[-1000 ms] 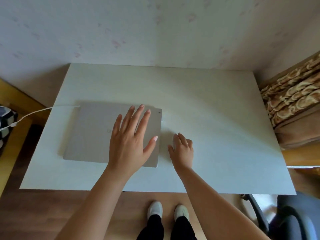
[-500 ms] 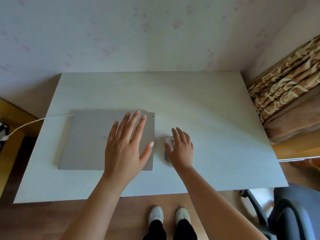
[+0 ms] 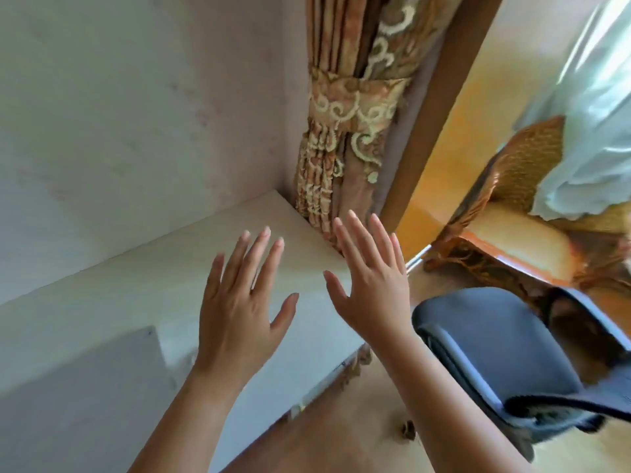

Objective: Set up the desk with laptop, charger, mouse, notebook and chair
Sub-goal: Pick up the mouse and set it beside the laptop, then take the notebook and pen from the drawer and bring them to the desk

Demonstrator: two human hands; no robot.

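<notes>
Fingers (image 3: 263, 254) of the left hand (image 3: 239, 322) are straight and spread wide, and they hold nothing. The fingers (image 3: 355, 240) of the right hand (image 3: 372, 295) are straight and spread too, and they also hold nothing. Both hands are up in the air with their backs to the camera. The left hand is over the white flat counter (image 3: 112, 302). The right hand is over the right edge of the counter, close to the chair.

A flat grey closed laptop (image 3: 82, 394) lies on the counter at the lower left, and only part of it shows. The left arm crosses in front of its right side. The picture is blurry just right of the laptop's corner, so what lies there cannot be told.

A dark blue padded office chair with black armrests (image 3: 495, 353) stands on the brown wooden floor (image 3: 327, 442) to the right of the counter. It is just beside the right arm.

A brown and cream patterned curtain tied with a band (image 3: 345, 114) hangs in the corner behind the counter. It touches the counter's far right corner. A pale pink wall (image 3: 119, 114) is behind the counter. A woven wicker chair with a yellow seat (image 3: 512, 216) stands further right, and a light blue cloth (image 3: 594, 148) hangs over it.
</notes>
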